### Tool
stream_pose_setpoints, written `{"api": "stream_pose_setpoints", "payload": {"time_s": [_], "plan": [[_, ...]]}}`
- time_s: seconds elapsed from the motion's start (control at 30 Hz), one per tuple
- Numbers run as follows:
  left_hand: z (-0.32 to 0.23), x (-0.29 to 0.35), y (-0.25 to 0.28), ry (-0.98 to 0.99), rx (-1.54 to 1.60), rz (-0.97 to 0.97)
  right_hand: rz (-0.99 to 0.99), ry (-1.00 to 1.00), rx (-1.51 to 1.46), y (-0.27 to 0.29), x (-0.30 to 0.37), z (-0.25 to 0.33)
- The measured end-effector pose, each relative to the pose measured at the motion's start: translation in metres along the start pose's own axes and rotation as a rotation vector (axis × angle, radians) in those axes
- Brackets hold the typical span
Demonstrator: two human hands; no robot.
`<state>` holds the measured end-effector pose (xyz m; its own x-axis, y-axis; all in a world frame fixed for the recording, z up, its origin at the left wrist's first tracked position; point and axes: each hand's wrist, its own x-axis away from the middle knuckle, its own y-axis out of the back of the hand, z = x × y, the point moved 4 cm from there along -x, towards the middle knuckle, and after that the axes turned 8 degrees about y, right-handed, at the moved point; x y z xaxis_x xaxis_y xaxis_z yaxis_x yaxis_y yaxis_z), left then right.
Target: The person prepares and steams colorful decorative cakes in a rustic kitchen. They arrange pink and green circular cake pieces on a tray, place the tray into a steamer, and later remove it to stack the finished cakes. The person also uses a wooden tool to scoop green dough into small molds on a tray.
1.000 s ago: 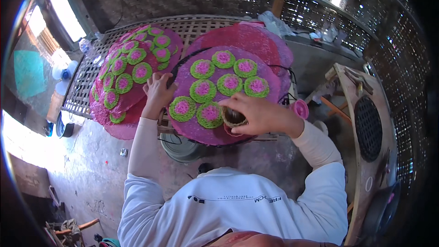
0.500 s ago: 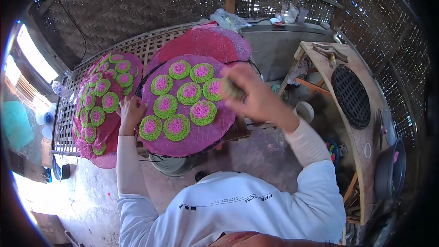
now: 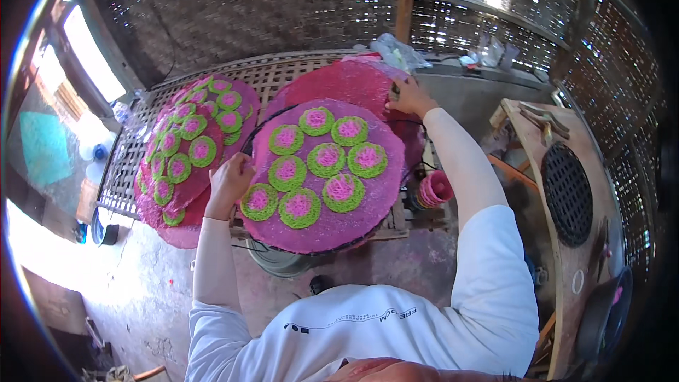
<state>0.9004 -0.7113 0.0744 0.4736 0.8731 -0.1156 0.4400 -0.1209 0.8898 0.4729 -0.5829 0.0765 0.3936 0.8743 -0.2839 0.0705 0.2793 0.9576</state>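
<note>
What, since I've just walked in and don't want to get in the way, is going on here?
A person is at a purple sheet that bears nine green-and-pink rounds. The left hand is at the sheet's left edge. The right hand is reaching out to the right side of the red sheet behind; what it holds, if anything, is unclear. Similar rounds lie on the pile to the left.

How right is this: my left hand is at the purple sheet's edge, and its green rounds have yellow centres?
No: the head view shows pink centres on the green rounds. Your left hand is at the edge of the purple sheet.
</note>
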Motion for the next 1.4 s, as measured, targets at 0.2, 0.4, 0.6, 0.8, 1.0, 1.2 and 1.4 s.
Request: {"api": "stream_pose_setpoints", "payload": {"time_s": [0.2,0.4,0.6,0.8,1.0,1.2,1.4], "plan": [[0.011,0.025,0.009,0.048,-0.100,0.079,0.162,0.184,-0.078,0.037,0.005,0.075],[0.004,0.024,-0.002,-0.109,-0.006,-0.237,0.106,0.105,-0.030,0.003,0.028,0.078],[-0.003,0.032,0.011,-0.080,0.200,-0.249,-0.180,0.186,-0.152,0.044,0.033,0.104],[0.012,-0.002,0.078,-0.214,0.309,-0.354,-0.208,0.388,-0.447,0.106,-0.038,0.145],[0.095,-0.141,0.195,-0.136,0.126,-0.323,-0.338,0.370,-0.488,0.100,-0.182,0.214],[0.088,-0.119,0.213,-0.096,-0.006,-0.726,-0.040,0.218,-0.196,0.036,-0.164,0.269],[0.074,0.006,0.060,-0.286,0.039,-0.133,0.424,0.354,-0.119,0.023,-0.061,0.204]]}}
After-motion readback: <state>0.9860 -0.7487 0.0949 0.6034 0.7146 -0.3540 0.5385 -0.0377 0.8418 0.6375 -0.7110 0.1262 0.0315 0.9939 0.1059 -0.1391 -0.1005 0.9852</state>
